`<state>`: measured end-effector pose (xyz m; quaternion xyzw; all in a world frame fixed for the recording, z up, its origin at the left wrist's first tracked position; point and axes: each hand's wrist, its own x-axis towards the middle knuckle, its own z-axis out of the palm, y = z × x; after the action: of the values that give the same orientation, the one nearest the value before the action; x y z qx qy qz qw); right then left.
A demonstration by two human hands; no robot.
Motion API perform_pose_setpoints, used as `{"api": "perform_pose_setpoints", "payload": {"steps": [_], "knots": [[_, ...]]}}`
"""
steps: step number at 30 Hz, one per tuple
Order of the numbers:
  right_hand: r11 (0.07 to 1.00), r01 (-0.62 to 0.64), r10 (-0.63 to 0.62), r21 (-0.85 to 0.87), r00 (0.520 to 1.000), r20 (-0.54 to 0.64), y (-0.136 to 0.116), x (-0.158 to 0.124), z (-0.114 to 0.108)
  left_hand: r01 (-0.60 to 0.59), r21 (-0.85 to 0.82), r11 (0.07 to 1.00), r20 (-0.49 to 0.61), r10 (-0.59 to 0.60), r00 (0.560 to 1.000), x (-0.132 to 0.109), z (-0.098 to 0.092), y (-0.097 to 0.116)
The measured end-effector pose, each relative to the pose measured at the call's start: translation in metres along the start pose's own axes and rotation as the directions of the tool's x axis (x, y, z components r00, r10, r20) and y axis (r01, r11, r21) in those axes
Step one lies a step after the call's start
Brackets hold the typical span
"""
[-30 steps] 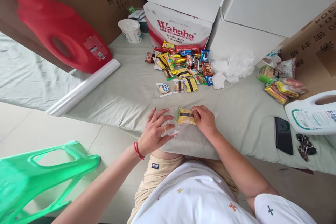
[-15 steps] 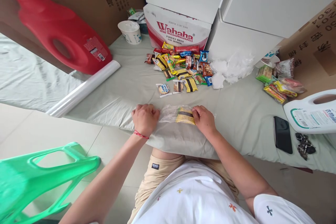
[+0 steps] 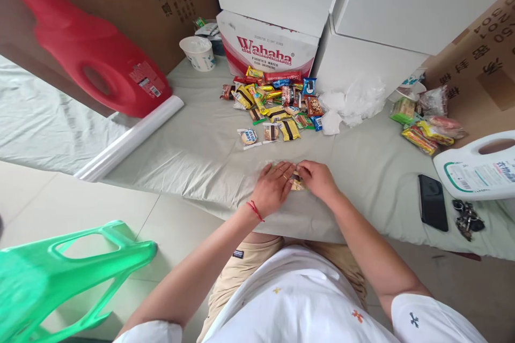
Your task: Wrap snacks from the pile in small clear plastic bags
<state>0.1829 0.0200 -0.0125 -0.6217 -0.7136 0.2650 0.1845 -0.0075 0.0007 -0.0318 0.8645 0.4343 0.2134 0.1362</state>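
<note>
A yellow snack packet [image 3: 296, 184] with a dark band lies in clear plastic near the front edge of the cloth-covered surface, mostly hidden by my hands. My left hand [image 3: 273, 185] rests flat over it, fingers stretched out and nearly together. At the packet's right end, the thumb and fingers of my right hand [image 3: 319, 179] pinch the plastic. Just beyond lie a round biscuit in a clear wrapper [image 3: 248, 137], a brown-banded biscuit packet [image 3: 271, 132] and another yellow packet [image 3: 289, 129]. A heap of mixed wrapped snacks [image 3: 277, 97] spreads out behind them.
A clear film roll [image 3: 131, 139] lies left beside a red jug [image 3: 100, 59]. A Wahaba-style printed carton [image 3: 267, 48] and paper cup [image 3: 198, 54] stand behind. Crumpled plastic [image 3: 356, 102], snack packs [image 3: 420, 139], a phone [image 3: 433, 202], keys [image 3: 467, 220] and a white bottle [image 3: 478, 166] are rightward. A green stool [image 3: 80, 273] stands lower left.
My left hand has moved right from the plastic's left end, its closed fingers now stretched flat over the yellow packet. My right hand stays at the right end. The view has shifted slightly.
</note>
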Motion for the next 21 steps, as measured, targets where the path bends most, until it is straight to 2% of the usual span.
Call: {"api": "perform_pose_setpoints", "payload": {"steps": [3,5,7,9,11,13,16,18,21], "knots": [[0.996,-0.082,0.082,0.041,0.997,0.011,0.033,0.001,-0.025,0.015,-0.001,1.0,0.024,-0.015,1.0,-0.002,0.013,-0.013],[0.987,-0.161,0.16,-0.005,0.985,-0.06,0.053,-0.001,-0.039,0.012,0.003,1.0,0.012,-0.012,1.0,-0.004,0.014,-0.016],[0.986,-0.168,0.168,0.015,0.975,-0.142,0.064,-0.004,-0.046,0.001,0.004,1.0,0.014,-0.001,1.0,-0.005,0.013,-0.015],[0.994,-0.086,0.097,0.07,0.981,-0.169,0.063,-0.006,-0.045,-0.003,0.003,1.0,0.012,0.003,1.0,-0.005,0.012,-0.014],[0.999,0.007,0.0,0.051,0.992,-0.122,0.055,-0.007,-0.04,-0.002,0.003,1.0,0.009,0.002,1.0,-0.004,0.012,-0.013],[0.999,0.051,-0.051,-0.004,0.999,-0.004,0.048,-0.006,-0.035,0.002,0.004,1.0,0.008,-0.002,1.0,-0.004,0.012,-0.013],[0.997,-0.019,0.007,0.073,0.986,0.164,0.05,-0.006,-0.035,-0.005,0.011,1.0,0.014,0.005,1.0,-0.005,0.011,-0.013],[0.976,-0.098,0.07,0.192,0.986,0.148,0.057,-0.008,-0.04,-0.013,0.019,1.0,0.016,0.012,1.0,-0.005,0.011,-0.013],[0.951,-0.145,0.143,0.273,0.989,0.025,0.059,-0.013,-0.044,-0.018,0.029,0.999,0.013,0.018,1.0,-0.006,0.011,-0.012]]}}
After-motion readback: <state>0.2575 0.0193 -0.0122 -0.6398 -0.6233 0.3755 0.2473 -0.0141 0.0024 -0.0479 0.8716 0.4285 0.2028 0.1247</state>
